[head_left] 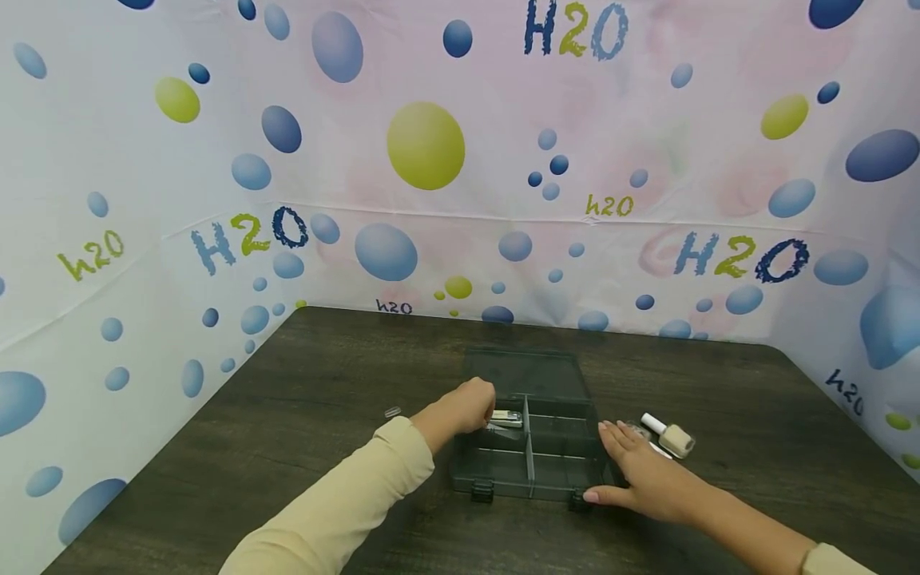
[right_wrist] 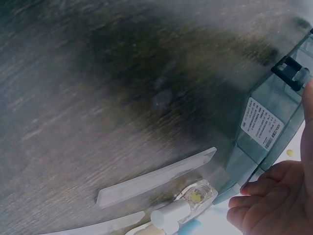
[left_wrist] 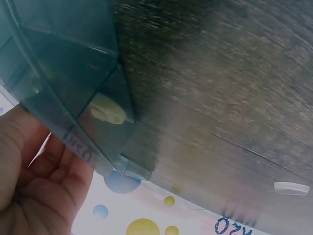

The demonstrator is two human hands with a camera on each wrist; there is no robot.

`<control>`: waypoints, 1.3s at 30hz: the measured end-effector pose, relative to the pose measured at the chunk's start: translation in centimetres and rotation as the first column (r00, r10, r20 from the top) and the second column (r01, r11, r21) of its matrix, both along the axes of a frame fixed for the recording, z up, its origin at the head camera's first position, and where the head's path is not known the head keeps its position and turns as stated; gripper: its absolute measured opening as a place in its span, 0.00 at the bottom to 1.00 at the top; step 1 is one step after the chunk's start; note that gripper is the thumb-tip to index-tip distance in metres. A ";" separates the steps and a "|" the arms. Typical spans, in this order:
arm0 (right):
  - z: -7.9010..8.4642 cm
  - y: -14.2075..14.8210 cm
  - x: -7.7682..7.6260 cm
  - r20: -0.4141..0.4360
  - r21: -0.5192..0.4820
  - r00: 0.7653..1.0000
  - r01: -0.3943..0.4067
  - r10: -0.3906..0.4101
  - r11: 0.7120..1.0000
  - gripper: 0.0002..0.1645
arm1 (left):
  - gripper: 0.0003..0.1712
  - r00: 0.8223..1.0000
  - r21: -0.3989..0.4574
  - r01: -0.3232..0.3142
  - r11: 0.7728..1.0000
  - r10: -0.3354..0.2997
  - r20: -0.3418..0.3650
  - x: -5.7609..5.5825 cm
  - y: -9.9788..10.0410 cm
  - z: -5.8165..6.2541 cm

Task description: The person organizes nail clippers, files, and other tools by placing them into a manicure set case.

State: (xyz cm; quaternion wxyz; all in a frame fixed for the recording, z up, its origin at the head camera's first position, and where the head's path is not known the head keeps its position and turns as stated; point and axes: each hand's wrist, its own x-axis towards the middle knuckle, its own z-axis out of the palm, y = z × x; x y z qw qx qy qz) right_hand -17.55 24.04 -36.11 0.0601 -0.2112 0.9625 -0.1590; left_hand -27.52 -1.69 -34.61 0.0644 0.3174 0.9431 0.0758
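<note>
A dark translucent divider box (head_left: 530,489) stands on the table with its lid (head_left: 528,375) folded back. My left hand (head_left: 470,406) reaches over its rear left compartment, fingers bent down over the wall. Right beside those fingers in that compartment lies a nail clipper (head_left: 507,417); I cannot tell whether they pinch it. Through the box wall, the left wrist view shows a pale yellowish piece (left_wrist: 107,109). My right hand (head_left: 643,471) rests along the box's right side, fingers extended at the rim and thumb by the front right latch (head_left: 577,501).
Right of the box lies a beige nail polish bottle (head_left: 677,440) with a white cap. Near it, the right wrist view shows a long pale strip (right_wrist: 156,176), a white-capped item (right_wrist: 171,211) and a labelled box wall (right_wrist: 262,122). A small clear piece (head_left: 391,412) lies left on the table.
</note>
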 end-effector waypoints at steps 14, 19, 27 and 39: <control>0.4 -0.3 -0.1 -0.006 0.013 1.000 0.000 0.000 1.000 0.63 | 0.07 0.996 0.381 0.055 0.923 -0.022 -0.089 1.1 -2.3 1.3; 0.4 -0.3 -0.2 -0.007 0.012 1.000 0.000 0.000 1.000 0.63 | 0.10 0.982 0.476 0.038 0.879 0.055 -0.181 1.9 -3.5 2.0; 0.3 -0.2 -0.1 -0.002 0.004 1.000 -0.003 0.003 1.000 0.62 | 0.11 0.919 0.561 0.010 0.828 0.213 -0.332 2.2 -6.4 1.4; 0.2 -0.1 0.1 -0.005 0.002 1.000 -0.001 0.001 1.000 0.62 | 0.14 0.898 0.653 -0.179 0.736 0.393 -0.197 1.8 -11.1 -0.8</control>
